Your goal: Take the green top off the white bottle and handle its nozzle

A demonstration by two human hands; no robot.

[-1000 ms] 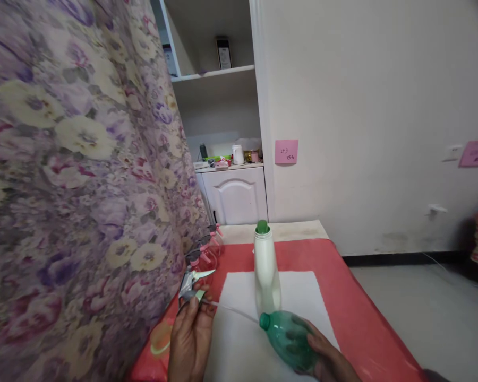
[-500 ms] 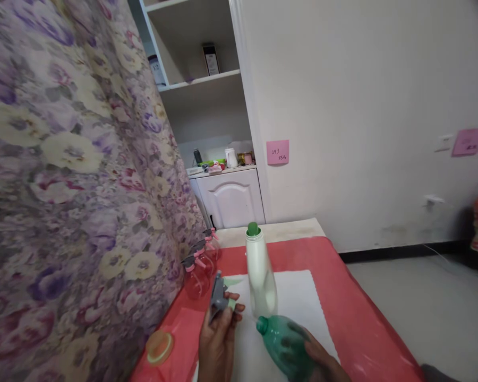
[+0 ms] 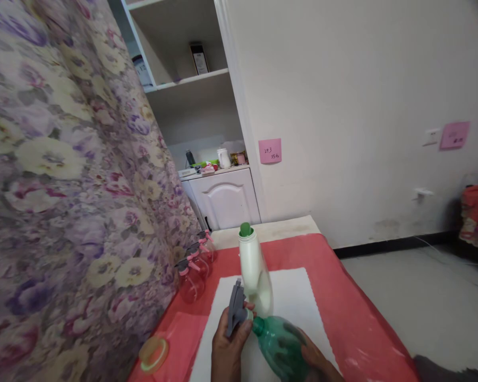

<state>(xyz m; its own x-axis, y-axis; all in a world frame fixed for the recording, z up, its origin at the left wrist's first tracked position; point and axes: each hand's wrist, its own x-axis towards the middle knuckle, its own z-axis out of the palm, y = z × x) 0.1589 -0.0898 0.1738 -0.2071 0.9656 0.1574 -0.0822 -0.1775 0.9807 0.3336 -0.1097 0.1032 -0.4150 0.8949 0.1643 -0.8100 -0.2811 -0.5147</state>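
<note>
In the lower middle of the frame we hold a translucent green bottle (image 3: 276, 337) tilted, its neck pointing to the upper left. Our right hand (image 3: 317, 356) is wrapped around its body, the fingers showing darkly through the wall. Just beside the neck, our left hand (image 3: 231, 342) grips a grey spray head (image 3: 236, 309) by its pale collar, thumb and fingers closed round it. The collar meets the neck in our view, but we cannot tell whether the two touch.

Right behind them, near the centre, we see a white bottle (image 3: 252, 260) standing upright, with a green piece (image 3: 245, 229) in its mouth. It stands on a white sheet (image 3: 302, 289) over a red cover (image 3: 354, 323). At lower left lies a round orange thing (image 3: 153, 354); above it, spray bottles (image 3: 190, 285) line up beside a flowered curtain (image 3: 83, 185).
</note>
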